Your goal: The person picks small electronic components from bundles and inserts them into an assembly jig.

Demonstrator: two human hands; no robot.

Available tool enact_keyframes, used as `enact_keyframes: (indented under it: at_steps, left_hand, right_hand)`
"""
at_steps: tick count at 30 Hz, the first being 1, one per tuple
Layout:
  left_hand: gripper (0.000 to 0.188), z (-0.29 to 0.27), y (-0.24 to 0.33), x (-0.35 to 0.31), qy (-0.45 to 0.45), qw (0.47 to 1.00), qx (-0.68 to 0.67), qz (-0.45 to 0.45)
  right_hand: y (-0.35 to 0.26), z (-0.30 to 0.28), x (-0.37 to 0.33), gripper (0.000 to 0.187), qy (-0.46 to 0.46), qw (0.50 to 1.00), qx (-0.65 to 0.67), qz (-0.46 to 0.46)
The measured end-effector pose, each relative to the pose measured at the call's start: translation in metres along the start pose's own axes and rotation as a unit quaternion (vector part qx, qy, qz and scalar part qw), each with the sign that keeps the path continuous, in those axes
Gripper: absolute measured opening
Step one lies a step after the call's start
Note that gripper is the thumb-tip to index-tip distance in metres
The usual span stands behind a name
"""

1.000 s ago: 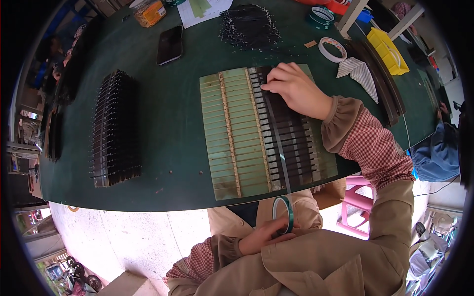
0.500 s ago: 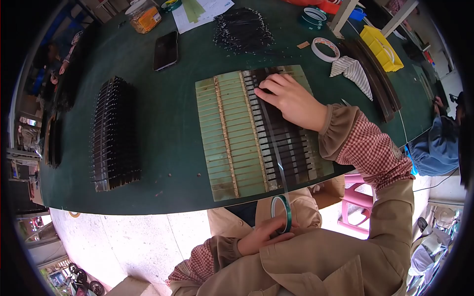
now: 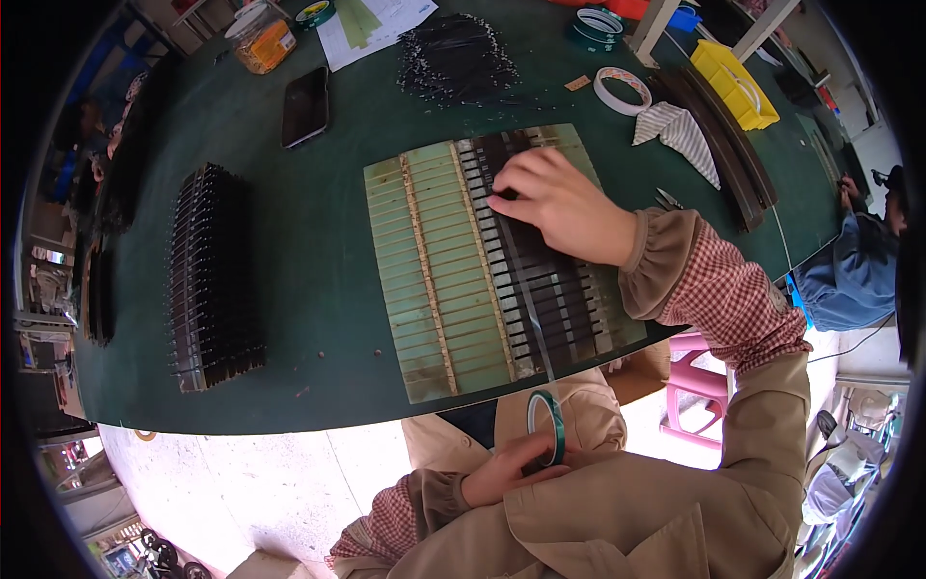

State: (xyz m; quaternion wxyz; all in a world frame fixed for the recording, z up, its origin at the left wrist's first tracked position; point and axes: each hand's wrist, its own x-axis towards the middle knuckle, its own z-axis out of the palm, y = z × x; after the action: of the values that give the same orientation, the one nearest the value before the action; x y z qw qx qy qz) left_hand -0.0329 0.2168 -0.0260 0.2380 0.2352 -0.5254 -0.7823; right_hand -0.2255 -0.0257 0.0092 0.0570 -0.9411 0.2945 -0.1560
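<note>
My left hand [image 3: 511, 470] is closed round a green-edged roll of tape [image 3: 548, 425], held in front of me below the table edge. From the roll a thin clear strip of tape [image 3: 533, 323] runs up over a slotted pale green board [image 3: 395, 261]. Rows of dark pieces with black pins [image 3: 550, 289] lie in the slots on the board's right half. Over these pieces my right hand [image 3: 564, 205] is bent, thumb and curled fingers pressed together at the strip's upper part. What lies under the palm is hidden.
On the left stands a stack of black pinned strips [image 3: 207, 280]. Farther back are a phone [image 3: 306, 106], a jar [image 3: 260, 39], a black pile [image 3: 455, 60] and a white tape roll [image 3: 622, 90]. Right lie a striped cloth [image 3: 680, 135], snips [image 3: 667, 200] and a yellow bin [image 3: 733, 87].
My right hand has slid a little toward me along the strip. My left hand still holds the tape roll. The whole view has shifted slightly.
</note>
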Motion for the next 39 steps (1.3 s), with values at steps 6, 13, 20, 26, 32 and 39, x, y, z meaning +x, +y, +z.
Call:
enact_keyframes:
  at_steps: [6, 13, 20, 26, 32, 39]
  left_hand:
    - [0.029, 0.001, -0.007, -0.001, 0.005, 0.999, -0.013, 0.03]
    - [0.029, 0.002, -0.005, 0.001, 0.014, 1.0, -0.015, 0.01]
    - [0.03, 0.001, -0.002, 0.001, 0.01, 0.999, 0.017, 0.041]
    - [0.03, 0.002, -0.002, 0.005, 0.029, 0.997, 0.023, 0.073]
    - [0.029, 0.004, -0.006, 0.002, 0.032, 0.997, 0.039, 0.055]
    - [0.029, 0.006, -0.007, 0.004, 0.042, 0.996, 0.041, 0.062]
  right_hand:
    - [-0.008, -0.01, -0.004, 0.053, 0.012, 0.999, -0.034, -0.001]
    - [-0.023, 0.0, -0.007, 0.04, 0.065, 0.989, -0.126, -0.049]
    - [-0.033, -0.009, -0.016, 0.05, 0.012, 0.996, -0.082, -0.025]
    - [-0.014, -0.017, -0.019, 0.058, -0.003, 1.0, 0.023, 0.01]
    - [-0.039, -0.01, -0.025, 0.052, -0.008, 0.999, -0.031, -0.007]
    - [-0.044, -0.017, -0.028, 0.059, 0.007, 0.999, -0.043, -0.019]
